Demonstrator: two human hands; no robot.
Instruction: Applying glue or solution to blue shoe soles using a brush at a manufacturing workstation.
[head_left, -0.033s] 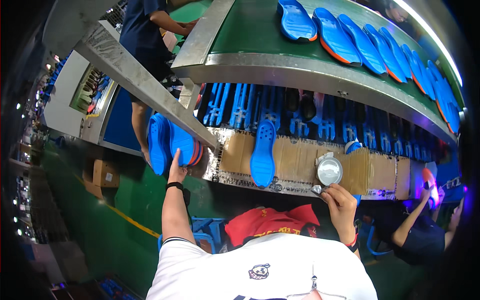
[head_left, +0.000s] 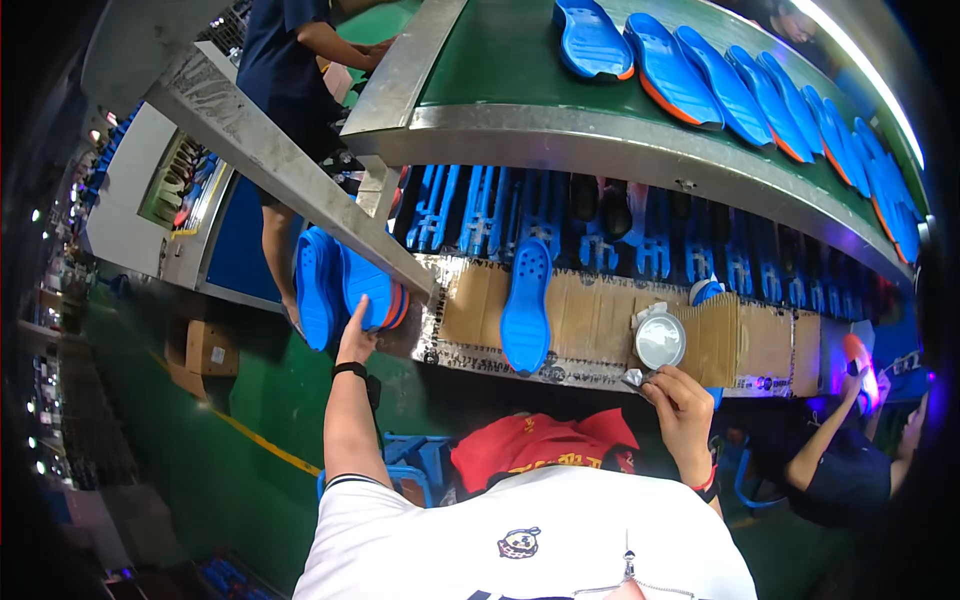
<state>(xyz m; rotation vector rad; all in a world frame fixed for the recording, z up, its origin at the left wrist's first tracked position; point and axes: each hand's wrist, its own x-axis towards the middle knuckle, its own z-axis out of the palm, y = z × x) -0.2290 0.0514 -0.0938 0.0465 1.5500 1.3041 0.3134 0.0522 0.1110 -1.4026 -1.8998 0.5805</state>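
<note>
Several blue soles [head_left: 365,275], left hand [head_left: 354,340] touching, fingers [head_left: 360,308] partly hidden

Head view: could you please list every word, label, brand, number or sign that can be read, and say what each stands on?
I won't copy the wording, but this is where print shows:
Red cloth: yellow characters, partly cut off by the white shirt.
Silvery tape along the cardboard: dark lettering, small and broken by glare.
Brown carton: a pale label, too small to read.
</note>
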